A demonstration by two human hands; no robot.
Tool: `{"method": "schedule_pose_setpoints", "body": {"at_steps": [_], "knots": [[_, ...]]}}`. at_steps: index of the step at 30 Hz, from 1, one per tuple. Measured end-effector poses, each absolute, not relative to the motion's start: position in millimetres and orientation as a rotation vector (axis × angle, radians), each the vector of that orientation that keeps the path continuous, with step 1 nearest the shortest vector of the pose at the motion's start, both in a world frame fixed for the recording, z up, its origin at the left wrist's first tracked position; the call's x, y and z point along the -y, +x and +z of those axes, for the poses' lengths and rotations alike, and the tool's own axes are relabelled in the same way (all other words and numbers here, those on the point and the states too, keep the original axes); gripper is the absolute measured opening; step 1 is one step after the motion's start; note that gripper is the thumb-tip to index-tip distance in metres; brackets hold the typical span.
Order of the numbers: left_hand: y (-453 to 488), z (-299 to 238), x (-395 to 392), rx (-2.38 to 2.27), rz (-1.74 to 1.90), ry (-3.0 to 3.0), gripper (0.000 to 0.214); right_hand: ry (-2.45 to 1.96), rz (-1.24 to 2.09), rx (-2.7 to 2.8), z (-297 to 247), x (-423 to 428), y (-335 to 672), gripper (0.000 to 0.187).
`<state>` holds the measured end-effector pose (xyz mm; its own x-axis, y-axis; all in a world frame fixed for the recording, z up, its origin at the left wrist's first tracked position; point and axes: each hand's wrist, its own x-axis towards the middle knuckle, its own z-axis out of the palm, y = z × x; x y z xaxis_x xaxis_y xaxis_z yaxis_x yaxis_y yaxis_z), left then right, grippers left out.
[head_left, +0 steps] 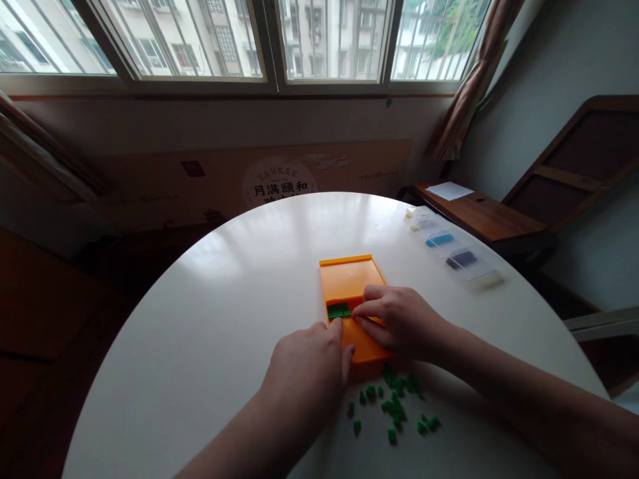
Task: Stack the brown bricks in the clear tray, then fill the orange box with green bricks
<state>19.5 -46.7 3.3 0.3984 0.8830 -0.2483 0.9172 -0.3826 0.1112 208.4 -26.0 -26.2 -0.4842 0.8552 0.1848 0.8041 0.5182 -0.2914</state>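
An orange plastic box [367, 346] lies on the round white table, with its smooth back panel [352, 278] away from me. In a slot across its middle, small green blocks [338, 311] sit packed side by side at the left end. My left hand [309, 362] rests at the near left of the box, forefinger touching the slot's edge by the blocks and thumb apart. From the right, my right hand [394, 316] reaches over the box. Its thumb and forefinger are pinched on a small green block at the right end of the row, mostly hidden by the fingertips.
Loose green blocks [394, 402] lie scattered in front of the box. Clear plastic cases [462, 258] with blue, dark and pale contents line the table's right edge. Beyond stand a wooden desk [489, 213] with white paper [449, 191] and a barred window [329, 40].
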Motion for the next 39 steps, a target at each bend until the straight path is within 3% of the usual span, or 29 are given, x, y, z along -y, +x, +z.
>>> {"method": "schedule_pose_setpoints", "body": {"at_steps": [39], "knots": [[17.6, 5.5, 40.7, -1.546, -0.128, 2.419, 0.027, -1.436, 0.18, 2.479, -26.7, 24.7, 203.5, 0.022]]}}
